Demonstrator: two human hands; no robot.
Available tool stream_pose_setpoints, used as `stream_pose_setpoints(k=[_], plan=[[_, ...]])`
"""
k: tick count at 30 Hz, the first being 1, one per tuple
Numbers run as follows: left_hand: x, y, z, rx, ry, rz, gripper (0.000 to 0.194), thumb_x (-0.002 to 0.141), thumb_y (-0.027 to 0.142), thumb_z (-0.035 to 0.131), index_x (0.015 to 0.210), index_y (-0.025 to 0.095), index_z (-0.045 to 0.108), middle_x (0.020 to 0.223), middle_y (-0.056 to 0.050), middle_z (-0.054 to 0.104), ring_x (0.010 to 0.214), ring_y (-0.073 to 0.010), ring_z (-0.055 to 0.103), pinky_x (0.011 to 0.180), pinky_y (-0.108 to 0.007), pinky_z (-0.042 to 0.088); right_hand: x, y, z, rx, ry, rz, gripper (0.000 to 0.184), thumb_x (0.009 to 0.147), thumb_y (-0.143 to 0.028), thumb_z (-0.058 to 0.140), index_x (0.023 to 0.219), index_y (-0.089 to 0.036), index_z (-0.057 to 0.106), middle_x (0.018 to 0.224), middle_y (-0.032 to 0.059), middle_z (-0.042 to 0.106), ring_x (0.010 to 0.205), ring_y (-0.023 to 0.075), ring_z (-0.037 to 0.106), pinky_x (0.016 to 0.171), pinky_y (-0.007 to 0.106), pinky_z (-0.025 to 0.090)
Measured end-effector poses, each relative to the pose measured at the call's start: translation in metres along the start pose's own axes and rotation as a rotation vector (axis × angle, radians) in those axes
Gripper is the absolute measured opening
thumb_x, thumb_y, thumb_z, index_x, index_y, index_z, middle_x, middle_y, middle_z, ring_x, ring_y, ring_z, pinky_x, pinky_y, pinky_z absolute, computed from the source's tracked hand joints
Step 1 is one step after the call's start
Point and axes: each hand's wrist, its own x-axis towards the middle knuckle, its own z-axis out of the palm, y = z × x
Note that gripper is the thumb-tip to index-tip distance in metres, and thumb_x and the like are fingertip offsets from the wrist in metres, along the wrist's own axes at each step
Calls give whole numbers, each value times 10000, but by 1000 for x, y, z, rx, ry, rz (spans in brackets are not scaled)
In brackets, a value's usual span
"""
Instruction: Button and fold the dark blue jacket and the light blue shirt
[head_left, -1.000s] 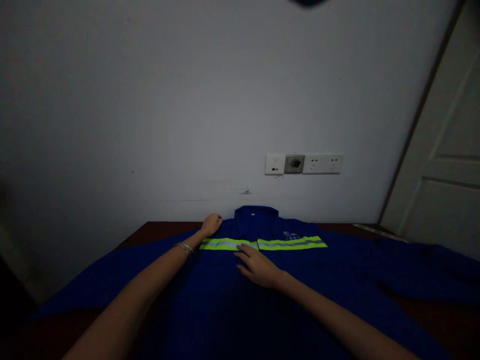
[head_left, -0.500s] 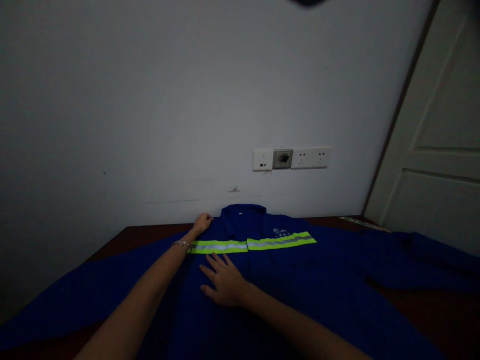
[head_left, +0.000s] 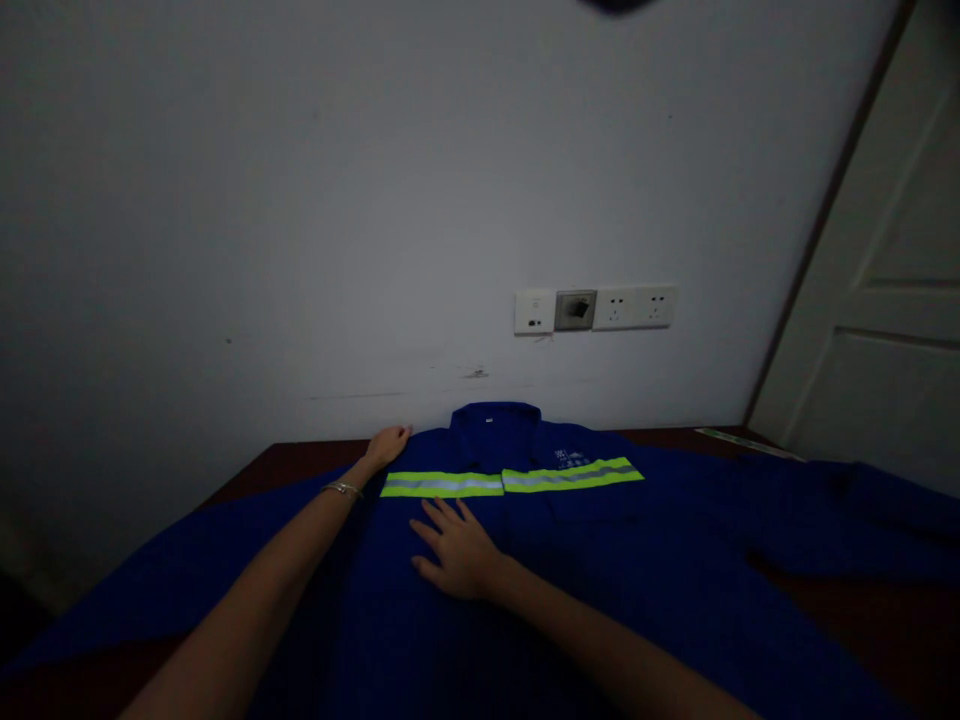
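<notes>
A blue work jacket [head_left: 637, 560] lies spread out front up, its collar toward the wall and both sleeves stretched sideways. A yellow-green and silver reflective band [head_left: 442, 485] crosses its chest, with small white print above the band on the right. My left hand [head_left: 387, 447], a bracelet on its wrist, is at the jacket's left shoulder; its fingers are pinched together on the cloth near the edge. My right hand [head_left: 459, 552] rests flat on the chest just below the band, fingers spread, holding nothing.
The jacket lies on a dark red-brown table [head_left: 281, 460] against a pale wall [head_left: 337, 200]. Several sockets and switches [head_left: 634, 307] are set in the wall behind the collar. A thin pale strip [head_left: 750, 443] lies at the back right, near a panelled door [head_left: 892, 310].
My left hand has moved left along the jacket's shoulder, away from the collar. My right hand stays flat in about the same place on the chest. The view has turned slightly left.
</notes>
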Motion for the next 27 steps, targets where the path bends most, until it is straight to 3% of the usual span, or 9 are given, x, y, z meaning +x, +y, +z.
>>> stream_pose_setpoints(k=[3,7,12,15,18,22,27], plan=[[-11,-28,-15,-28,-116,4,482,852,486,346,753,132,659,763,-67,671,748,-187,605,642,-234,419,1,-1,-1,19,-22,6,588,879,-528,284,1368,-205,332,1451,122,246,1329,290,187,1050,525,136],[-25,-54,-24,9,-209,-16,340,814,396,448,737,144,662,718,-35,672,697,-162,600,608,-212,409,2,-2,-3,26,-48,18,586,877,-523,296,1369,-207,331,1453,126,239,1332,294,177,1046,527,136],[-35,-62,-20,162,-122,-42,306,843,361,426,788,161,651,880,-108,674,877,-225,607,759,-292,415,2,-2,-3,17,-71,22,590,880,-519,289,1374,-199,324,1454,129,232,1335,292,167,1049,520,126],[-41,-58,-14,242,-49,8,292,859,307,405,864,134,640,1001,-179,633,1029,-288,542,886,-388,356,3,-2,-2,9,-74,28,588,879,-520,291,1375,-205,321,1458,120,224,1334,289,170,1050,515,126],[-49,-58,-16,292,-7,75,284,860,179,359,995,122,602,1092,-198,588,1103,-296,485,945,-421,295,3,-2,-2,3,-76,32,588,879,-524,289,1376,-212,320,1459,115,225,1333,284,175,1052,508,123],[-66,-79,-34,347,1,128,327,819,87,359,1068,132,567,1128,-188,564,1120,-281,463,958,-406,285,3,-2,-2,6,-86,29,587,878,-530,283,1376,-222,319,1459,108,229,1334,276,177,1056,498,115],[-101,-133,-73,452,-2,41,386,741,62,427,1099,138,547,1187,-180,524,1139,-286,434,972,-404,277,3,-1,0,-13,-97,41,589,877,-537,276,1372,-223,329,1454,112,244,1332,278,184,1054,497,121]])
